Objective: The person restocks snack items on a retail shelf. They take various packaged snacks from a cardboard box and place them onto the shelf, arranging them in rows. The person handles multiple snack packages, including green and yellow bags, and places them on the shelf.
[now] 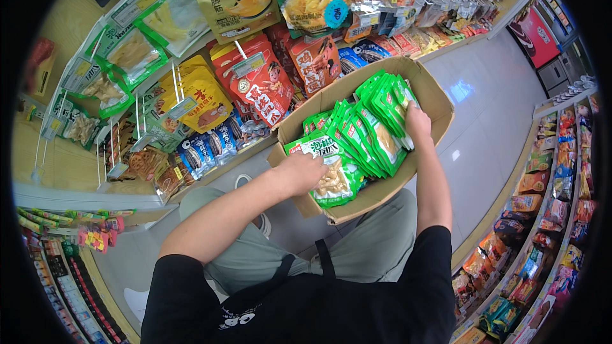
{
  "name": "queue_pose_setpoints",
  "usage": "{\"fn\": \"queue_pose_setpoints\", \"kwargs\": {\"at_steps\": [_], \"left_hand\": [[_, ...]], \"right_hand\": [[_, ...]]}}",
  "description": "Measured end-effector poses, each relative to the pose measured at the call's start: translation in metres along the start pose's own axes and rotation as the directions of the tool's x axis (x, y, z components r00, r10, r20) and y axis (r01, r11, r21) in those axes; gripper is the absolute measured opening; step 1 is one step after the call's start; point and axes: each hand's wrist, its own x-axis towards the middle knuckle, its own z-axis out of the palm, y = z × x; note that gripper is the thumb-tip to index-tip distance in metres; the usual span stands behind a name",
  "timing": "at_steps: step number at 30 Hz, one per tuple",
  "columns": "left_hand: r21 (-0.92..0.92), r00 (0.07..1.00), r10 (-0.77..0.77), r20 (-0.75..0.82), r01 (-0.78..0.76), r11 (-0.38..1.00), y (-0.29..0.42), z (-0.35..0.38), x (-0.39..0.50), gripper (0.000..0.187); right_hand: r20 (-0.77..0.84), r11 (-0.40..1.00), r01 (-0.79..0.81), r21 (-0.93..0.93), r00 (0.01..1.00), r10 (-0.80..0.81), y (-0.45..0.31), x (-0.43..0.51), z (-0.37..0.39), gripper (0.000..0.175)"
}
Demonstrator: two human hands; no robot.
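Observation:
An open cardboard box (432, 145) holds several green snack packets (377, 141), mostly standing on edge and leaning on one another. At the box's left end, my left hand (301, 173) has its fingers curled over the side of a green packet (332, 179) that lies face up with a clear window. My right hand (418, 123) grips the edge of the upright packets (400, 100) at the right side; the thumb is on top and the other fingers are partly hidden behind them. The box sits in front of my knees.
Beyond the box, a shelf display has hanging red pouches (263, 76), yellow pouches (201, 98) and green packets (136, 52) on metal hooks. Blue bags (196, 157) line its low ledge. To the right, past the tiled floor (471, 124), run racks of snacks (521, 243).

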Motion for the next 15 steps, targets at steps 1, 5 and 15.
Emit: {"fn": "queue_pose_setpoints", "kwargs": {"at_steps": [1, 5, 15], "left_hand": [[-0.003, 1.000, 0.004, -0.008, -0.004, 1.000, 0.000, -0.003, 0.000, 0.043], [-0.231, 0.980, 0.010, -0.200, -0.057, 0.971, 0.000, -0.020, 0.004, 0.050], [-0.900, 0.861, -0.284, -0.422, -0.435, 0.020, 0.012, -0.053, 0.024, 0.098]], "right_hand": [[-0.006, 0.998, -0.059, 0.019, 0.998, 0.059, -0.004, -0.003, -0.010, 0.023], [-0.378, 0.901, 0.033, 0.433, 0.914, 0.148, -0.032, -0.033, -0.066, 0.016], [-0.634, 0.629, 0.468, 0.620, 0.772, 0.051, -0.219, -0.141, -0.155, 0.015]]}}
